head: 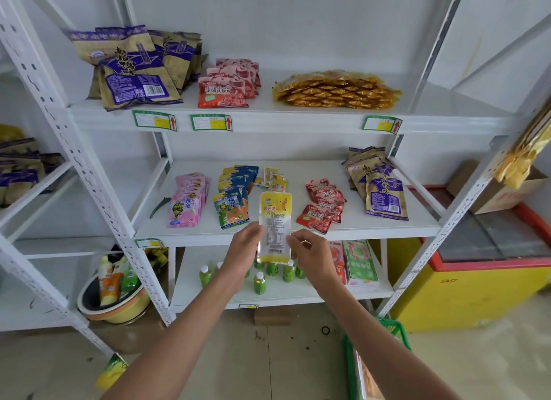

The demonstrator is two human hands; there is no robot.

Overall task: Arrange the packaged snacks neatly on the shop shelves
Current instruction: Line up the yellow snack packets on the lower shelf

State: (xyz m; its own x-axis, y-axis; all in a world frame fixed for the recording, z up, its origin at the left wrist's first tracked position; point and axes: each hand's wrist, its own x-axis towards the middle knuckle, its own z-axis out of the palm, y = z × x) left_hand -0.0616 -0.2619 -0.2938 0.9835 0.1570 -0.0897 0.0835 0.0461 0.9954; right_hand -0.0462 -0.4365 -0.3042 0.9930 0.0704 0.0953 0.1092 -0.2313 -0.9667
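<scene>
A yellow and clear snack packet (pixel 275 220) stands upright in front of the middle shelf (pixel 372 231). My left hand (pixel 246 246) pinches its left edge and my right hand (pixel 308 250) pinches its right edge. Behind it on that shelf lie rows of pink packets (pixel 186 201), blue-green packets (pixel 234 195), small yellow packets (pixel 274 177), red packets (pixel 323 207) and purple-brown bags (pixel 378 188). On the top shelf (pixel 268 118) are purple-brown bags (pixel 134 68), red packets (pixel 229 83) and a stack of golden packets (pixel 335 89).
Green bottles (pixel 259 282) and drink cartons (pixel 359 264) stand on the bottom shelf. A bowl of bottles (pixel 114 292) sits on the floor at left. A red and yellow freezer (pixel 483 268) is at right, and a green basket (pixel 372 367) is near my right arm.
</scene>
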